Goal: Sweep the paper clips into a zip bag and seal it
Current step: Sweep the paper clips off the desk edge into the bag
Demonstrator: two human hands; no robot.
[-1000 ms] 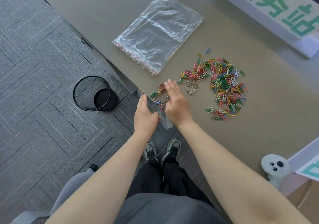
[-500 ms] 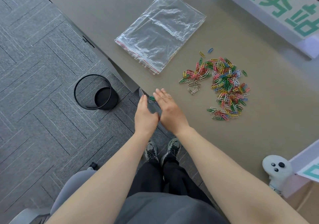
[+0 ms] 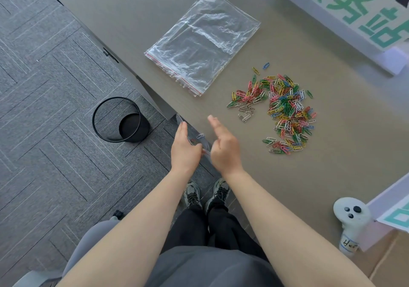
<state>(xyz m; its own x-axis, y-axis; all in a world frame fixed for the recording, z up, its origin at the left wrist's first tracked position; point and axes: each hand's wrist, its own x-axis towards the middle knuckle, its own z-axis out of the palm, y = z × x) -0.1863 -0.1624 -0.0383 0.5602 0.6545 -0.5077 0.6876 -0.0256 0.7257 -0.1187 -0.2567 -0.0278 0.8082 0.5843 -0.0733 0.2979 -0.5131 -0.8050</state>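
Note:
A heap of coloured paper clips (image 3: 285, 114) lies on the grey table (image 3: 332, 171), right of my hands. My left hand (image 3: 184, 149) holds a clear zip bag (image 3: 204, 141) just off the table's near edge, with thumb and fingers pinching its mouth. A few clips show through the plastic. My right hand (image 3: 223, 145) stands on its edge at the table's rim beside the bag, fingers straight and empty. Most of the bag is hidden between my hands.
A stack of spare clear zip bags (image 3: 203, 41) lies farther back on the table. A black wire waste bin (image 3: 120, 123) stands on the carpet to the left. A white controller (image 3: 352, 218) sits at the right, and a green-lettered sign board (image 3: 354, 10) lies beyond the clips.
My right hand drew a small group of clips from the table toward the edge and over it at the bag's mouth. The left hand stayed in place with the bag.

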